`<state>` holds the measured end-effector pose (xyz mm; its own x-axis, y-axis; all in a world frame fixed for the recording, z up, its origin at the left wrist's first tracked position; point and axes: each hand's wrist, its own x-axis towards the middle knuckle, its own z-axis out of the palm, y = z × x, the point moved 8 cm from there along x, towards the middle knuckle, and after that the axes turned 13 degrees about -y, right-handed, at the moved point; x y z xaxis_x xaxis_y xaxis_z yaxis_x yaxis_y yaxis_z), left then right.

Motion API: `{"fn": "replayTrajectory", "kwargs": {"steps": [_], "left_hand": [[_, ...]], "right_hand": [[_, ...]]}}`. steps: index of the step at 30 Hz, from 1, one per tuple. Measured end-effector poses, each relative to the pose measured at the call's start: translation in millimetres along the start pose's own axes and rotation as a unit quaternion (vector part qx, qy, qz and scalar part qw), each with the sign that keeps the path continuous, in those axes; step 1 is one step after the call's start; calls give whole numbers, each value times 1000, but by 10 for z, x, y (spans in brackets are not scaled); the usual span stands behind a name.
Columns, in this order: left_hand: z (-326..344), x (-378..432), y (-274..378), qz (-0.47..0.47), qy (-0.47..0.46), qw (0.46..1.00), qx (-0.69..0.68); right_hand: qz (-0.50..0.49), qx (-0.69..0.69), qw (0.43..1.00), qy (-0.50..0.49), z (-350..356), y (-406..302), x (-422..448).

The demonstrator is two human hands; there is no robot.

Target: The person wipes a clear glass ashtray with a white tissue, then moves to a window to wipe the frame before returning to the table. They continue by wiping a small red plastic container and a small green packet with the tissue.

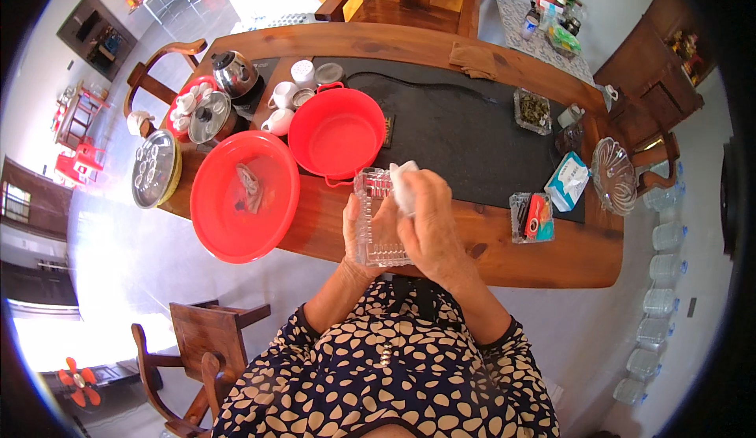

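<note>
My left hand (356,255) holds a clear square dish (378,234) of ribbed glass or plastic, tilted up in front of my chest at the table's near edge. In my right hand (434,231) is a bunched white tissue or cloth (404,187), pressed against the inner right side of the dish. Just beyond the dish stands a red plastic basin with handles (338,131). To its left, a wider red basin (218,201) has a wet greyish cloth (250,188) lying in it.
A steel kettle (235,74), white cups (283,94) and a lidded pot (211,118) crowd the table's left end. Rightward are a dish of dried leaves (533,111), a tissue pack (567,181), a dish of small items (532,218) and a fluted glass bowl (614,176). A wooden chair (207,340) stands behind at left.
</note>
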<state>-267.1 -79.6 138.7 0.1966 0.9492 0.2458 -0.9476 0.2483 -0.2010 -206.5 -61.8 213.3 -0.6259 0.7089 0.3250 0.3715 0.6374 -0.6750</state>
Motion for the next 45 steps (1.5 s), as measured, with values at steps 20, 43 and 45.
{"fn": "replayTrajectory", "kwargs": {"steps": [20, 43, 45], "left_hand": [[181, -57, 120, -45, 3, 964, 261], [242, -167, 394, -63, 2, 973, 221], [166, -182, 449, -54, 4, 972, 227]], "right_hand": [[87, -296, 951, 12, 35, -194, -59], [-98, 128, 974, -159, 516, -442, 74], [-64, 70, 981, -169, 471, -441, 34]]}}
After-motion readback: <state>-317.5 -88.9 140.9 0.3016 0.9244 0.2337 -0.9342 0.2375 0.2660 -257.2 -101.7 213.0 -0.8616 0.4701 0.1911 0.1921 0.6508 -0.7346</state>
